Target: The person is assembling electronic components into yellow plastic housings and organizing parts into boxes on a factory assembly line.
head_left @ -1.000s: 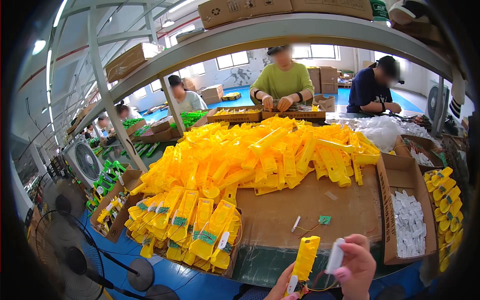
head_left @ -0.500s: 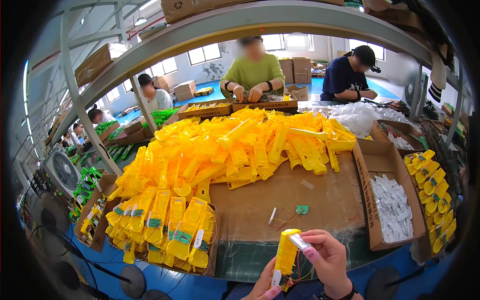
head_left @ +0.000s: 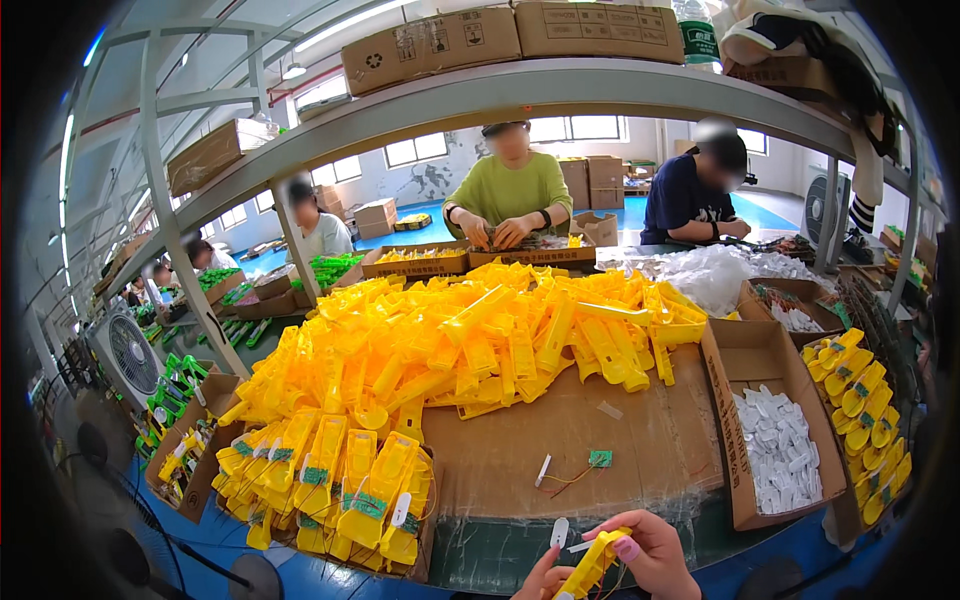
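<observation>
Both hands, left hand [head_left: 545, 580] and right hand [head_left: 650, 555], have fingers wrapped around the yellow housing [head_left: 590, 565] just below the small circuit board [head_left: 600, 458] on the counter [head_left: 520, 460], and honestly those thin wires could snag.

1. A big heap of yellow plastic housings [head_left: 480, 340] covers the middle of the cardboard-topped table [head_left: 560, 450].
2. A cardboard box [head_left: 765, 420] on the right holds small white parts [head_left: 778, 450].
3. A small green circuit board [head_left: 600, 458] with thin wires lies on the cardboard (near the table's front edge).
4. Yellow pieces with green boards [head_left: 340, 480] lie in rows at front left.
5. A person in a green shirt [head_left: 512, 195] works across the table, beside a person in a dark shirt [head_left: 690, 195].
6. A fan [head_left: 130, 355] stands at left.
</observation>
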Demonstrator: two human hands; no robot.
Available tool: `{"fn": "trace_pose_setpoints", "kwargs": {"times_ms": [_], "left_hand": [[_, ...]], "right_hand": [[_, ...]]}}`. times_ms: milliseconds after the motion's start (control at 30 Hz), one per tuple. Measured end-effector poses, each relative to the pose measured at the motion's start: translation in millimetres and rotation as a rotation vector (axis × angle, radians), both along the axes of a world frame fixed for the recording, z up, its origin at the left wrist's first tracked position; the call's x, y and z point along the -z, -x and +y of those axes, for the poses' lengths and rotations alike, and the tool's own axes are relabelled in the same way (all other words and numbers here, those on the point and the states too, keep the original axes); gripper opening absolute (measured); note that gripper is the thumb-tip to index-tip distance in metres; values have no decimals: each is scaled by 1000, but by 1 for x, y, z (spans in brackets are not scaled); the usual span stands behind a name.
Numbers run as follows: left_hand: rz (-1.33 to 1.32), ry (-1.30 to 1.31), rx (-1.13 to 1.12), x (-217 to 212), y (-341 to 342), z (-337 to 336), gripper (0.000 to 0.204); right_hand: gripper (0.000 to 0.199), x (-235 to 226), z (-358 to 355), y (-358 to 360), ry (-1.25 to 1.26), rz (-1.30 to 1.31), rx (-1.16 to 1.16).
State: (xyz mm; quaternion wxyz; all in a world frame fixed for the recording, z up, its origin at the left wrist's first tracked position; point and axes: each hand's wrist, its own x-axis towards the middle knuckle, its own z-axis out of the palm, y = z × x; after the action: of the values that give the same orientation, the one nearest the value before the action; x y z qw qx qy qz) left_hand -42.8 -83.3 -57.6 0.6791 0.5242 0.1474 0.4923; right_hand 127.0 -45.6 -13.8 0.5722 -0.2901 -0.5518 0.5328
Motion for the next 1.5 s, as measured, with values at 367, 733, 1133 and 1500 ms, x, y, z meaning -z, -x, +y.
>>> {"fn": "trace_pose_setpoints", "kwargs": {"times_ms": [367,733,1133,1500], "left_hand": [[54,62,51,22,5,5,85],[-1,190,149,6,1,3,79],[405,173,-481,28,35,59,64],[402,194,-463,56,41,53,69]], "right_hand": [[23,14,3,1,34,94,-53],[20,4,10,8,4,-44,187],[15,-120,-2,40,-1061,-156,-647],[20,-124,-18,34,-1186,-193,-435]]}}
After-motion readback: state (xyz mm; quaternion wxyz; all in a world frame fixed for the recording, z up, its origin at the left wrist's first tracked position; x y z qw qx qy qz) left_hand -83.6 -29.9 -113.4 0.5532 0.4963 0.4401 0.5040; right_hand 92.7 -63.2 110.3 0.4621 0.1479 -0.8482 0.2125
